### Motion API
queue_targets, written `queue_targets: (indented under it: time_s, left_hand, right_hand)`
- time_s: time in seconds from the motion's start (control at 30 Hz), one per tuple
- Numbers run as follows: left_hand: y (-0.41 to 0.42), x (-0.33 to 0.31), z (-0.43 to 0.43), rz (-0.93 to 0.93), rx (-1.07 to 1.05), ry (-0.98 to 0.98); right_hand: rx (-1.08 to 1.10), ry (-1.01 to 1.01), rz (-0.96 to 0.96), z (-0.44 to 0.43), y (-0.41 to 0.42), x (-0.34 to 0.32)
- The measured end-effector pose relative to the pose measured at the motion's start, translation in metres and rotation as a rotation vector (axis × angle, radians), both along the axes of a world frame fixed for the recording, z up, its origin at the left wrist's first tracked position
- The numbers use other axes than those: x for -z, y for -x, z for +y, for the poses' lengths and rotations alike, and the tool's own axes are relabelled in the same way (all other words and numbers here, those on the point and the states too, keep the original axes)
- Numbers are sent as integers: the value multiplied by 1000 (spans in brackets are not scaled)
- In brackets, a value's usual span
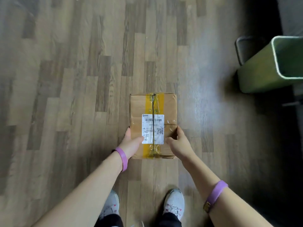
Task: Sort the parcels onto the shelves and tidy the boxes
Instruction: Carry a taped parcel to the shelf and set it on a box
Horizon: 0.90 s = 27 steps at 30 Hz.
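While the left hand (132,144) and right hand (179,143) clamp the parcel (168,108), most fingers are hidden under it.

you're wearing a purple left wristband (122,158), a purple right wristband (216,193) with a dark-and-yellow clasp, white sneakers (174,204) showing pink accents, and black trousers (109,220).

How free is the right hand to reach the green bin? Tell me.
Probably not yet: the right hand grips the box's right edge, sharing it with the left hand. Nothing lies between it and the bin, off to the right.
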State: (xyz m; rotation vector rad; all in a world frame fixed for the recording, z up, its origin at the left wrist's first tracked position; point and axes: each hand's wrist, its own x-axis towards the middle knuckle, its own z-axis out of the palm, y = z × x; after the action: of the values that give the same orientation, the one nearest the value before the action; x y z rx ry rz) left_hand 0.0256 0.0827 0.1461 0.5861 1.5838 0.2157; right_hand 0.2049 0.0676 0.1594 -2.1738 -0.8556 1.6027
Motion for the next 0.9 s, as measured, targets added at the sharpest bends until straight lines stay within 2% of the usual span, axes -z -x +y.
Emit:
queue_targets:
  time_s: [0.3,0.53,0.7,0.9]
  left_hand:
    - [-35,-316,118,-42,3,-343]
    - [-89,-539,164,-121,-14,-603]
    - [-114,-662,174,-157,-25,-777]
    - [-124,-735,208,-198,-2,-906]
  right_hand:
    - [24,-359,37,107,-40,-322]
    - [-8,-648,12,151,-98,-551]
    - [-43,-817,22,155,-131,-662]
    - [-44,-942,65,182,-146,-729]
